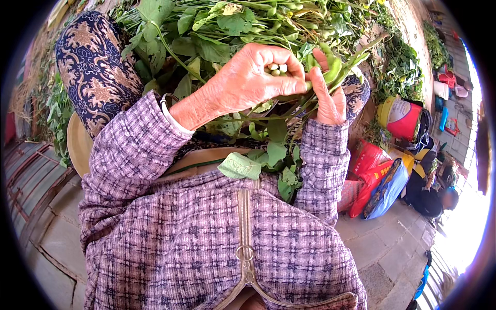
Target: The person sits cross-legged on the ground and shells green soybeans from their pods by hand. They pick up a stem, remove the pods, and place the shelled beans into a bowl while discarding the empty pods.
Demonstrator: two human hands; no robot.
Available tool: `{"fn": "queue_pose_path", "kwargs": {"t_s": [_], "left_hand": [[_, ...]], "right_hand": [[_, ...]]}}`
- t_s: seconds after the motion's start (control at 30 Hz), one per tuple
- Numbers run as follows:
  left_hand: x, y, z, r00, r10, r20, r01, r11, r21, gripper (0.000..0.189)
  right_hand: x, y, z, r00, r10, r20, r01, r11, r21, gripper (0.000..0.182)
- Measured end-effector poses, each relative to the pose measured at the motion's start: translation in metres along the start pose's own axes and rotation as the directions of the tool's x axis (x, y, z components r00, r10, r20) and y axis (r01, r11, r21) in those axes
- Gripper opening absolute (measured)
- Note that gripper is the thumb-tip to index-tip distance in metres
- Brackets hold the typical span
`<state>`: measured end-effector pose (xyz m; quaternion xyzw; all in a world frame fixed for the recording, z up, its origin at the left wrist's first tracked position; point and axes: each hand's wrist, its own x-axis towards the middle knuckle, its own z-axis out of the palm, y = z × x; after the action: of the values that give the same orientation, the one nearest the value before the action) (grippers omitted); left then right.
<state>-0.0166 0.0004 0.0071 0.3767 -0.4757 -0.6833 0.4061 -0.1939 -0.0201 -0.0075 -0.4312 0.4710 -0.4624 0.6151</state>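
Observation:
My left hand curls around several pale green bean pods or beans, and only their ends show inside the fist. Its thumb and forefinger pinch at the base of a green pod beside my right hand. That right hand grips a leafy bean plant stem bearing plump green pods. The stem's lower leaves hang down over my lap between the forearms. Just beyond both hands lies a heap of cut bean plants with leaves and pods.
A tan round seat or basin rim shows at left beside my patterned trouser leg. To the right stand a red and yellow bucket and red and blue bags. Farther right is a person in dark clothes. Paving surrounds me.

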Motion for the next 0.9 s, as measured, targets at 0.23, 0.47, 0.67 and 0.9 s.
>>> {"fn": "queue_pose_path", "kwargs": {"t_s": [0.23, 0.47, 0.67, 0.9], "left_hand": [[0.002, -0.004, -0.015, 0.984, -0.147, 0.097, 0.173, 0.912, -0.371, 0.019], [0.001, 0.003, -0.018, 0.982, -0.174, 0.078, 0.19, 0.871, -0.452, 0.022], [0.003, -0.001, -0.019, 0.984, -0.169, 0.051, 0.173, 0.864, -0.473, 0.022], [0.004, -0.002, -0.021, 0.984, -0.175, 0.017, 0.164, 0.879, -0.448, 0.02]], "right_hand": [[-0.009, -0.014, -0.001, 0.974, 0.019, 0.224, -0.006, 0.998, -0.058, 0.058], [-0.013, -0.015, 0.007, 0.984, 0.034, 0.176, -0.016, 0.995, -0.101, 0.058], [-0.012, -0.008, 0.006, 0.993, 0.033, 0.113, -0.021, 0.994, -0.105, 0.051], [-0.014, -0.005, 0.015, 0.998, -0.005, 0.069, 0.013, 0.993, -0.12, 0.049]]}}
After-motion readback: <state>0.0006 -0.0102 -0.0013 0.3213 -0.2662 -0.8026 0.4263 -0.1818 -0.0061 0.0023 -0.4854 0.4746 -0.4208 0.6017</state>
